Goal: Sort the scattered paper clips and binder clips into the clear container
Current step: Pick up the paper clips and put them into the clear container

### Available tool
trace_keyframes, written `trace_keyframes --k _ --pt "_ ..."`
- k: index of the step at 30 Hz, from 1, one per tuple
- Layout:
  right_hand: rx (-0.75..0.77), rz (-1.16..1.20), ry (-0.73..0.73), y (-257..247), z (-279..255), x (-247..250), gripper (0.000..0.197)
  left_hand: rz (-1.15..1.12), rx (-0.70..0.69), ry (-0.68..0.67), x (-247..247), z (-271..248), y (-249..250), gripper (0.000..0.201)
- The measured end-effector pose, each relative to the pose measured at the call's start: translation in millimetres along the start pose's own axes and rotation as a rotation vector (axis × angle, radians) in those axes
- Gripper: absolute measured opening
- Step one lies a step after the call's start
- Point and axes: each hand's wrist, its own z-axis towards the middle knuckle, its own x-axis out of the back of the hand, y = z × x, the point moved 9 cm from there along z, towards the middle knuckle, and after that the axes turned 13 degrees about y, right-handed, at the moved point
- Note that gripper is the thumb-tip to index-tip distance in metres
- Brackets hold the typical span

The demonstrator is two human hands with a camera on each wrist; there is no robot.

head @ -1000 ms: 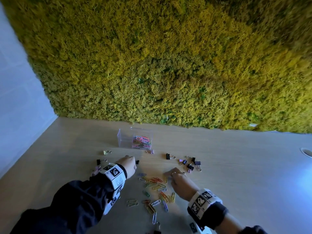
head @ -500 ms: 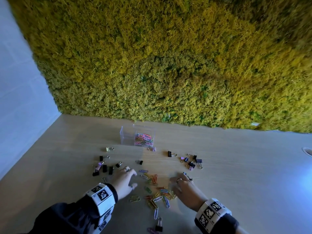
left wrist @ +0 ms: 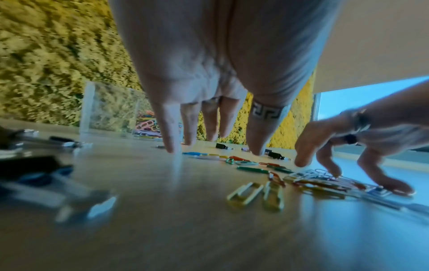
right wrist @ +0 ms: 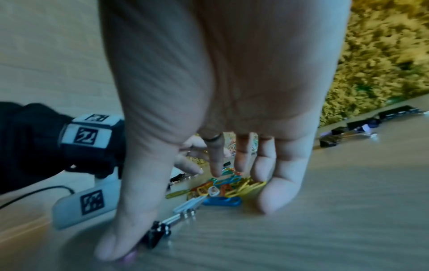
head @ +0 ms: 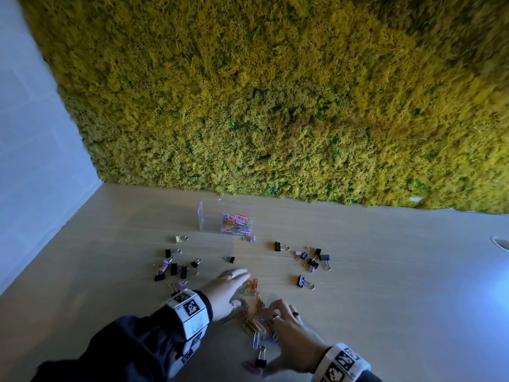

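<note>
Both hands are down among the coloured paper clips (head: 252, 321) near the front of the table (head: 385, 299). The left hand (head: 225, 293) lies with straight, spread fingers touching the wood and holds nothing. The right hand (head: 289, 340) arches over the pile, fingertips (left wrist: 301, 161) and thumb planted around it like a rake; whether any clip is pinched yet cannot be told.

The clear container (head: 225, 220) stands well apart, farther back near the wall, with a heap of paper clips already in its right part and its left part looking empty.

The likely trouble is mixing: a black binder clip (right wrist: 154, 235) lies touching the right thumb, so a sweep of the pile could drag it along with the paper clips. Thin clips lying flat on smooth wood may also slip out from under the fingers, or interlock and come up in a tangle that sheds pieces on the way to the container.

The table is pale wood grain, bare apart from binder clips (head: 314, 257) scattered in 2 loose groups, left and right. A wall of yellow-green moss (head: 275, 106) rises behind it, and a pale plain wall (head: 33, 161) closes the left side.
</note>
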Motion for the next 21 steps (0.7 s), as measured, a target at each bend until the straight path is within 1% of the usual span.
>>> trace_keyframes --k 3,7,9,13,16,18,20,21 --pt "0.078 -0.006 0.041 -6 0 0 0.096 0.067 -0.027 -0.063 -6 5 4 0.057" --pt "0.196 -0.005 0.04 -14 -2 -1 0.059 0.088 -0.049 -0.041 -9 5 0 0.056" --pt "0.242 -0.011 0.052 -16 -2 0 0.045 0.068 -0.054 -0.022 -7 5 -1 0.055" --pt "0.191 0.063 0.069 -5 1 13 0.035 0.01 -0.054 0.013 -3 4 -2 0.054" --pt "0.164 0.097 0.084 1 2 19 0.026 0.018 -0.059 0.026 -2 4 -1 0.053" --pt "0.091 0.127 0.182 15 9 32 0.015 0.025 -0.06 0.03 -2 3 -1 0.052" --pt "0.009 0.124 0.309 32 12 50 0.012 0.02 -0.057 0.043 1 2 -1 0.051" --pt "-0.011 0.128 0.34 38 11 57 0.011 0.013 -0.056 0.061 3 2 -1 0.05"
